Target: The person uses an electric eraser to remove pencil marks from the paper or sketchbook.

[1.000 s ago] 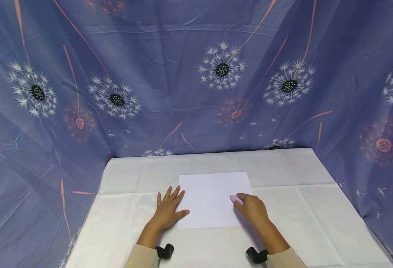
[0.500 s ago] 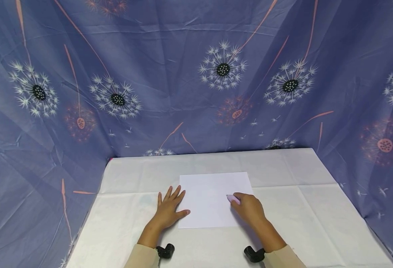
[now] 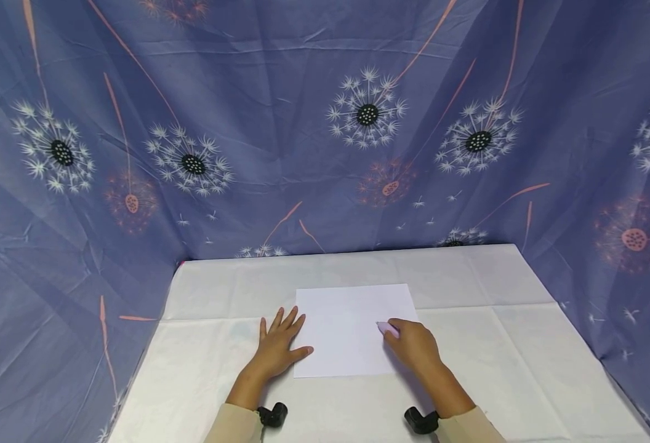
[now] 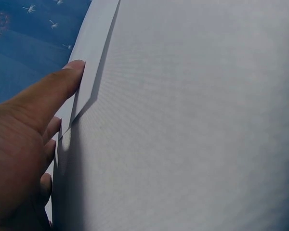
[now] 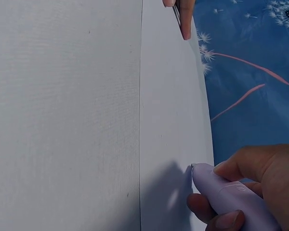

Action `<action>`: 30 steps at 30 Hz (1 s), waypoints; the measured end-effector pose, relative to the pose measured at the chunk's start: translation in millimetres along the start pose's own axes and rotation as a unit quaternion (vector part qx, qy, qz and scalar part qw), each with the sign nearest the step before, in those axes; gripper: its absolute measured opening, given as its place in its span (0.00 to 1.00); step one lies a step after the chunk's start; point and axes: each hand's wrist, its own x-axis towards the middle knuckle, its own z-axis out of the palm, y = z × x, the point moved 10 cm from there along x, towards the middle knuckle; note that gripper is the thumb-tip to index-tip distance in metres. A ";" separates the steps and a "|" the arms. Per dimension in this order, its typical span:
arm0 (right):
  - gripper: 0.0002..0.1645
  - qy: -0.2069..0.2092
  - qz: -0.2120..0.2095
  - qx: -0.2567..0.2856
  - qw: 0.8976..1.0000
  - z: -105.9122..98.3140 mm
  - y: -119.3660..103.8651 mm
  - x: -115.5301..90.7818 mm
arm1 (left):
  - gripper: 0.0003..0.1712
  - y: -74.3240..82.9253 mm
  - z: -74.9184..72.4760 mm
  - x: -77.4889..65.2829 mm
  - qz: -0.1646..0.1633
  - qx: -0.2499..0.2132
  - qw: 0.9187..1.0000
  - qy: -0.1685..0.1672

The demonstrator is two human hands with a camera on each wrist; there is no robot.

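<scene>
A white sheet of paper (image 3: pixel 341 332) lies on the white-covered table. My left hand (image 3: pixel 275 352) rests flat at the sheet's left edge with fingers spread; in the left wrist view its thumb (image 4: pixel 67 79) presses on the paper near a corner. My right hand (image 3: pixel 416 347) pinches a thick lilac pen-shaped tool (image 5: pixel 231 195) over the right part of the sheet. The tool's small dark tip points left and is at the paper; whether it touches is unclear. No mark on the sheet can be made out from the head view.
A white cloth with fold creases (image 3: pixel 502 363) covers the table. Behind and at both sides hangs a blue curtain (image 3: pixel 280 123) with a dandelion print. Black wrist-worn devices (image 3: pixel 421 421) sit at the cuffs of beige sleeves.
My right hand with the lilac tool shifts slightly left over the paper, then a touch back to the right. The left hand and the sheet stay in place.
</scene>
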 end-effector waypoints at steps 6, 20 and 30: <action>0.18 0.000 0.006 -0.002 1.000 -3.6 5.3 -2.3 | 0.46 -2.5 1.1 0.4 -0.001 0.001 1.000 -0.001; 0.16 0.013 -0.009 0.013 1.000 0.5 -1.6 0.7 | 0.46 -1.4 2.4 1.0 -0.003 0.000 1.000 -0.003; 0.16 0.011 -0.007 0.004 1.000 0.4 -2.8 0.0 | 0.46 -2.5 2.5 1.2 -0.003 0.000 1.000 -0.003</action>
